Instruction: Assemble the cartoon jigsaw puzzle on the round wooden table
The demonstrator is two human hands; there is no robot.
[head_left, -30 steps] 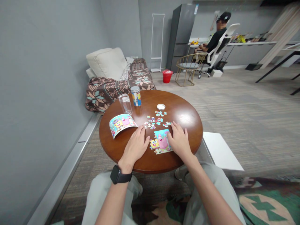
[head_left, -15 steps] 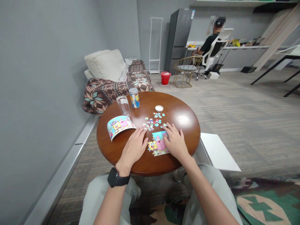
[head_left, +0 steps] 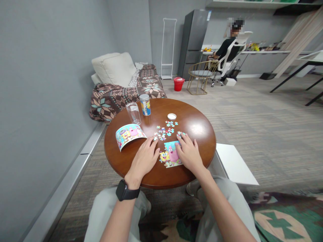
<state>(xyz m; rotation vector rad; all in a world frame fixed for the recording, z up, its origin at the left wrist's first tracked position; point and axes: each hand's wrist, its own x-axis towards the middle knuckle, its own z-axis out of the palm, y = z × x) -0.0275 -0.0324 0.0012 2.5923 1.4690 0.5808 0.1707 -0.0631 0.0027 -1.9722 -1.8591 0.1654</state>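
Observation:
On the round wooden table [head_left: 161, 178] lies a partly joined jigsaw puzzle [head_left: 173, 155] with a pink and a yellow cartoon figure. My right hand [head_left: 188, 151] is over its right side, fingers spread, hiding part of it; the fingertips reach loose pieces behind it. Just left of the puzzle rests my left hand [head_left: 145, 156], flat with fingers extended, its tips by the loose puzzle pieces [head_left: 164, 132]. A curved picture sheet [head_left: 129, 134] with the same figures stands further left. I see nothing gripped in either hand.
Behind the sheet stand a clear glass [head_left: 133, 113] and a printed can [head_left: 145, 105]. A round lid [head_left: 172, 116] lies past the pieces. A white box-like surface [head_left: 236, 163] is right of the table. Across the room a person [head_left: 227, 43] sits in an office chair.
My right fingertips have shifted very slightly at the pieces behind the puzzle. The left hand stays in place, and the view has moved a little.

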